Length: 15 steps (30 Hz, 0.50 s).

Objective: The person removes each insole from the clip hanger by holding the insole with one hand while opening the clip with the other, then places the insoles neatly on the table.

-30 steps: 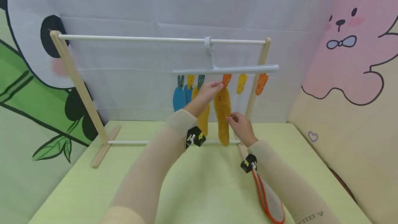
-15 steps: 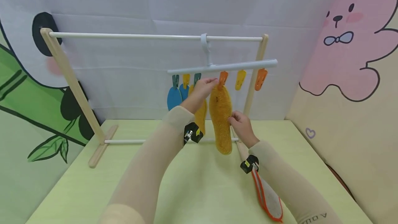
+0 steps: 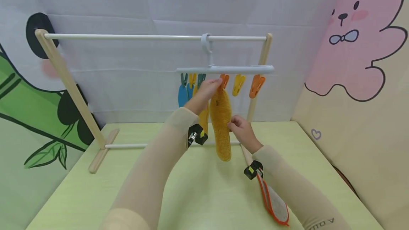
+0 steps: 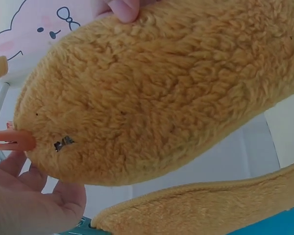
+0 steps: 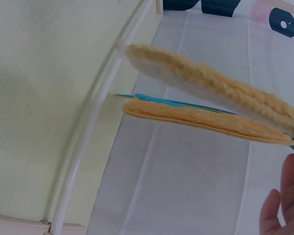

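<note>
Levelling out from its tilt half a second ago, the white hanger (image 3: 243, 69) holds the fuzzy yellow insole (image 3: 221, 120) at the left orange clip (image 3: 225, 79), which probably bears the weight. The left hand (image 3: 205, 91) touches the insole's top, grip unclear; the right hand (image 3: 243, 130) pinches its right edge, fingers curled.
</note>
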Tool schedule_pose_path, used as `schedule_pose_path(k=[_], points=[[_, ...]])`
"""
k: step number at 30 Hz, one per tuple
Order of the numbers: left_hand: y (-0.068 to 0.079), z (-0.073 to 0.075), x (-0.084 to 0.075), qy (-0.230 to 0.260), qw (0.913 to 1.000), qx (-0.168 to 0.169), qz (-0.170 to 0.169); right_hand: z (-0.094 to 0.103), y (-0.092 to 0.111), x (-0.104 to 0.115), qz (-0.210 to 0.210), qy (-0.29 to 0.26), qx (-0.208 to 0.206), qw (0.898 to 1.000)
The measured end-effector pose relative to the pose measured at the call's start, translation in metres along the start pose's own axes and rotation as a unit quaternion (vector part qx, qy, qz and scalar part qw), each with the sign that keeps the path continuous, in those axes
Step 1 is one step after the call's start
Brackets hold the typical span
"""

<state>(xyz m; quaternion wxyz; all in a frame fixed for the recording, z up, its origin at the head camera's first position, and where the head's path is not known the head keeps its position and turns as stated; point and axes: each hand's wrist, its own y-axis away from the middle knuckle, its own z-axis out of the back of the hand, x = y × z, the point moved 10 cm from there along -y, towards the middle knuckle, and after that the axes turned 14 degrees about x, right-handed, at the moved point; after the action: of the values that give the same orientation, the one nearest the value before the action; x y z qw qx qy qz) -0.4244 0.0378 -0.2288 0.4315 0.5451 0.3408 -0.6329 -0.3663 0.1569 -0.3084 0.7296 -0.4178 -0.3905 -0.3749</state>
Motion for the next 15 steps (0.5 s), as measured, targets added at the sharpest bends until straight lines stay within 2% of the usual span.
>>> schedule_pose_path(k=[8,15], points=[[0.0006,-0.0021,-0.0059,0.027,0.9990,0.012,-0.033,-0.0058,0.0006,0.0009,0.001,0.008,0.012,1.000],[-0.0002,-0.0057,-0.0082,0.035,0.9981,0.023,-0.046,-0.0074,0.0007,0.0005,0.001,0.003,0.015,1.000]])
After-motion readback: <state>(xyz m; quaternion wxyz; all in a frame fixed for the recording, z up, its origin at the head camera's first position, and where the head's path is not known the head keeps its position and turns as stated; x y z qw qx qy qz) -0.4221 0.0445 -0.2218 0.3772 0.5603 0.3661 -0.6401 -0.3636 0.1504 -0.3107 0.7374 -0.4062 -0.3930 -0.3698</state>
